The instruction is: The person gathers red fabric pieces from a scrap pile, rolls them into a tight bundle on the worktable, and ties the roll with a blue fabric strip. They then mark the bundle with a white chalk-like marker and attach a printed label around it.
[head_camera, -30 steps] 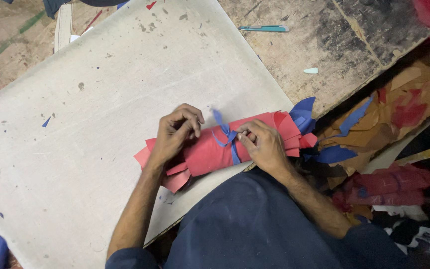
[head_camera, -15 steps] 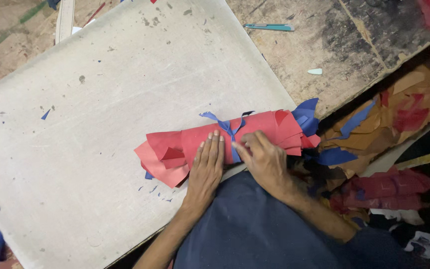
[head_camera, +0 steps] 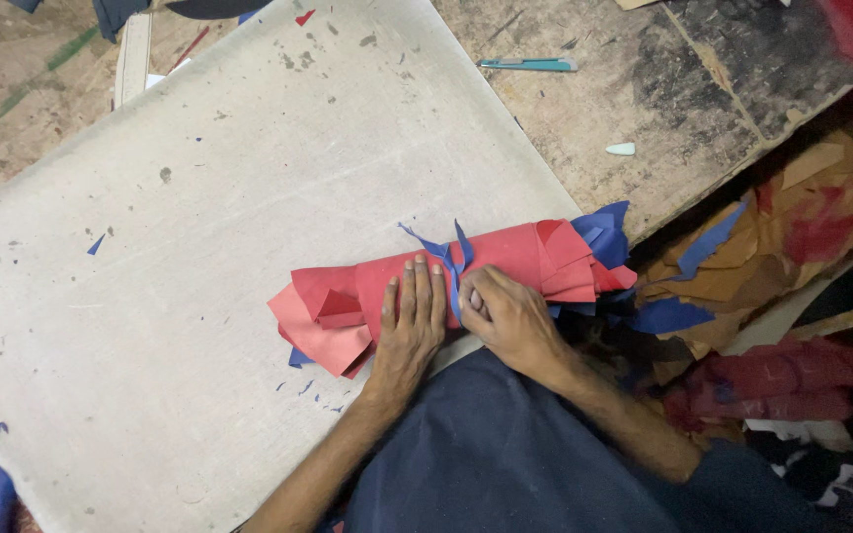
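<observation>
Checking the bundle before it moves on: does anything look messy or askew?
The red roll is uneven: loose sheet corners fan out of its left end, and blue pieces poke from the right. Small blue scraps litter the white board beside the left hand.

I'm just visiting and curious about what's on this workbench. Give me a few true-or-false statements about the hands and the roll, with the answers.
1. The left hand lies flat on the red roll. True.
2. A blue strip is tied around the roll. True.
3. The right hand holds the teal knife. False: the teal knife lies apart on the worn wooden board; the hand rests by the blue strip.
4. The roll rests on a green mat. False: it lies on a pale grey board.
5. Scraps are piled to the right. True.
</observation>
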The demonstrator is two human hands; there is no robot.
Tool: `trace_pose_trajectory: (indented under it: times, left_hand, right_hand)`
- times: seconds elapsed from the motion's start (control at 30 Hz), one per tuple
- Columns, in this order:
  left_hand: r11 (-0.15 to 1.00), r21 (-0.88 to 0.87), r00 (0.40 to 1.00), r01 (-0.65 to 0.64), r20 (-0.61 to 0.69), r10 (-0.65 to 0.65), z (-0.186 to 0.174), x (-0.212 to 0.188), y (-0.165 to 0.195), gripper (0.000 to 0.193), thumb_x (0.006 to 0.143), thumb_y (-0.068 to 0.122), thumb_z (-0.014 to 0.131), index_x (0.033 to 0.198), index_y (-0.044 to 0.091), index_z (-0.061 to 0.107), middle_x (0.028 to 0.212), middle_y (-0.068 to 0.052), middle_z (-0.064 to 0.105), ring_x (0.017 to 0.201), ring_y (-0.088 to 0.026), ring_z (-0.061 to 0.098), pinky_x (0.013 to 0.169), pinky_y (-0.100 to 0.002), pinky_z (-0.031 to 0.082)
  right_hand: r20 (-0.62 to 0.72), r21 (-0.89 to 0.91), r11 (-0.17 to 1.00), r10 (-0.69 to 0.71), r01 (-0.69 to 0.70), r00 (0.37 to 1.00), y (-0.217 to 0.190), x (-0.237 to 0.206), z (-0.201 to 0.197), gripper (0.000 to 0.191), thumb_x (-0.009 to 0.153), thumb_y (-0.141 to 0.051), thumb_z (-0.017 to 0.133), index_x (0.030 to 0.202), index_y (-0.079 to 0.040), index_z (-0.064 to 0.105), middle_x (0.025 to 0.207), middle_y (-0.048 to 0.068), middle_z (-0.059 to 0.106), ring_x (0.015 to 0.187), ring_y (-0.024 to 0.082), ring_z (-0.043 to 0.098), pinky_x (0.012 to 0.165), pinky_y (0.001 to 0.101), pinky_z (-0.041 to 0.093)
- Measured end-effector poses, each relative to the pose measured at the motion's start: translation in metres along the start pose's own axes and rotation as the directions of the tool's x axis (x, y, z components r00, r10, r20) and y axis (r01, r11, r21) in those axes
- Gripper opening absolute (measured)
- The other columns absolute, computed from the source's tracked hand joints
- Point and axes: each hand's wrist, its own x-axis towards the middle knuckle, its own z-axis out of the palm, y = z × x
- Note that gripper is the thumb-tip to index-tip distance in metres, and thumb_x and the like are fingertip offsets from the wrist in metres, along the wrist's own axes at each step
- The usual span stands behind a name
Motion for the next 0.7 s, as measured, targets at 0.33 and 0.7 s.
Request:
trace_pose_trajectory:
  times: [0.33, 0.7]
  left_hand:
    - [0.834, -0.548, 0.933, 0.072, 0.331, 0.138, -0.017, 0.060, -0.057, 0.113, 0.059, 0.027, 0.086, 0.150, -0.010, 0.028, 0.144, -0.030, 0.045, 0.135, -0.042, 0.045, 0.113, -0.051, 0.032]
    - [0.750, -0.654, 0.977, 0.099, 0.206, 0.051, -0.023, -0.004, 0.001, 0.099, 0.078, 0.051, 0.066, 0.152, -0.005, 0.031, 0.162, -0.030, 0.023, 0.151, -0.041, 0.021, 0.120, -0.064, 0.010]
  right_hand:
    - [0.482, 0.424, 0.905, -0.212, -0.015, 0.850, 0.036, -0.051, -0.023, 0.015, 0.100, -0.018, 0.059, 0.101, -0.003, 0.059, 0.090, 0.010, 0.062, 0.071, 0.015, 0.057, 0.064, 0.0326, 0.049]
    - [0.598, 0.009, 0.775, 0.503, -0.632, 0.625, 0.087, -0.068, -0.101, 0.034, 0.093, -0.024, 0.064, 0.124, -0.014, 0.072, 0.089, 0.003, 0.083, 0.050, 0.012, 0.071, 0.045, 0.0275, 0.053]
